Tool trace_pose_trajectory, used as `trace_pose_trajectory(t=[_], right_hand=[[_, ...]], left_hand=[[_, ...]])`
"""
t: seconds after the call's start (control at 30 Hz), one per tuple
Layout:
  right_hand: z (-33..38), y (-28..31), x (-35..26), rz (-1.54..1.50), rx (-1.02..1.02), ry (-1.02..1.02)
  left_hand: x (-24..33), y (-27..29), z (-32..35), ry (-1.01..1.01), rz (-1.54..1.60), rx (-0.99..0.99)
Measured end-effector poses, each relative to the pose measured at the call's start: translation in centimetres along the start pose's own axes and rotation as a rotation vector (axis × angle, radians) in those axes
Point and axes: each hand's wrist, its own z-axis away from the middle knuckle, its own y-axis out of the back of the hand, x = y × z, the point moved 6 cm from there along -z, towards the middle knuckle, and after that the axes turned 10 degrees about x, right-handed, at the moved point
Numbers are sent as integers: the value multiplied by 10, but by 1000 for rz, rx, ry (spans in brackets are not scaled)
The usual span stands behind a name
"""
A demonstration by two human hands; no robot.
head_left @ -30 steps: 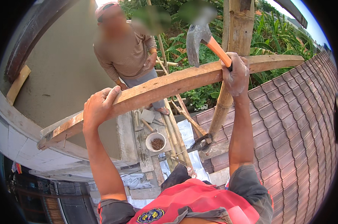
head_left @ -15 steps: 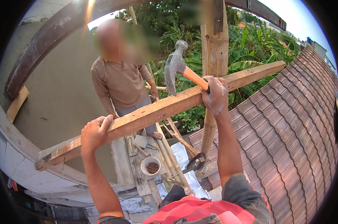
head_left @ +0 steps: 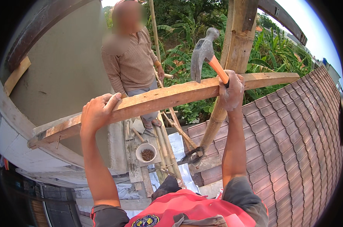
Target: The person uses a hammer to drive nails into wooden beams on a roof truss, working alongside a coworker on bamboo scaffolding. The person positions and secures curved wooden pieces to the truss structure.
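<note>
A long squared wooden beam (head_left: 171, 94) lies across in front of me, its right end higher in the picture. Near its left end my left hand (head_left: 97, 115) is closed round it, thumb along the top face. A nail (head_left: 58, 142) sticks out below that end. My right hand (head_left: 232, 92), dusted pale, is closed round the orange handle of a claw hammer (head_left: 204, 52) and presses against the beam's right part. The hammer's grey head points up and left, its claw tip close above the beam; whether they touch I cannot tell.
A co-worker (head_left: 129, 64) in a striped shirt stands beyond the beam. Below are a white bucket of nails (head_left: 146, 153), a trowel (head_left: 138, 126) and bamboo poles (head_left: 164, 145). A bamboo post (head_left: 235, 49) rises behind my right hand. Roof tiles (head_left: 277, 140) slope at right; grey concrete (head_left: 65, 64) spreads left.
The beam looks more level: its left end sits higher, its right end lower. Both hands keep their grips, and the hammer has shifted right in the picture. The view has shifted too.
</note>
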Motion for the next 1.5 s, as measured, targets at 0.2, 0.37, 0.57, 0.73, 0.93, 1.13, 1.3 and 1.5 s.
trace_pose_trajectory(t=[0.2,0.37,0.57,0.73,0.93,1.13,1.3,1.5], right_hand=[[3,-1,5,-17,-7,-8],[12,-8,6,-65,-27,-79],[12,-2,21,-50,8,-120],[15,-6,20,-55,13,-53],[8,-3,10,-28,-25,-81],[8,-3,5,13,-36,-75],[7,-4,1,-15,-81,-138],[8,-3,6,-46,-60,-129]], left_hand=[[-7,-7,-4,44,-18,-46],[-18,-11,3,75,81,9],[-22,-22,-9,33,185,-5],[-26,-20,-10,45,114,-36],[-10,-10,-4,52,73,-48],[-8,-8,-4,62,-17,-113],[-12,-1,-1,29,-6,-61],[-8,-3,-1,24,-5,-52]])
